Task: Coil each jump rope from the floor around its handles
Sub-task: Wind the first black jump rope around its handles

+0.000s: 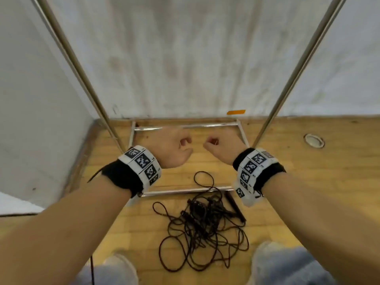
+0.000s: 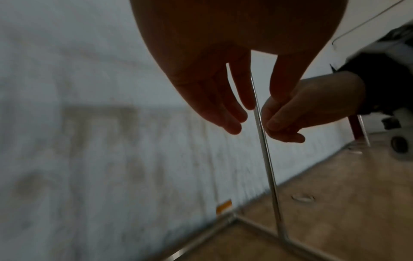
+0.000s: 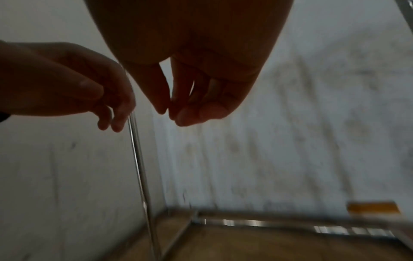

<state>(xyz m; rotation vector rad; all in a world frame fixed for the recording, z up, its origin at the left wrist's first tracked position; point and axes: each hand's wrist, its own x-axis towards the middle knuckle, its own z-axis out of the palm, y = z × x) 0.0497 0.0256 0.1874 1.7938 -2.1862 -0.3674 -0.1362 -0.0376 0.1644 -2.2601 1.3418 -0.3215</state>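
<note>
My left hand [image 1: 173, 146] and right hand [image 1: 223, 148] raised, fingers loosely curled, holding nothing; tangled jump ropes [image 1: 202, 225] on floor [image 1: 308, 182] below.

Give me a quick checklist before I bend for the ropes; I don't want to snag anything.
1. Left hand free: ok, fingers loosely curled, nothing seen in it.
2. Right hand free: ok, the same.
3. Ropes within view: ok, on the floor between the feet.
4. Ropes separable: not ok, one tangled heap.
5. A handle to start from: ok, a dark stick at the heap's right edge.
6. Ropes clear of the rack: not ok, a loop crosses its floor bar.
</note>
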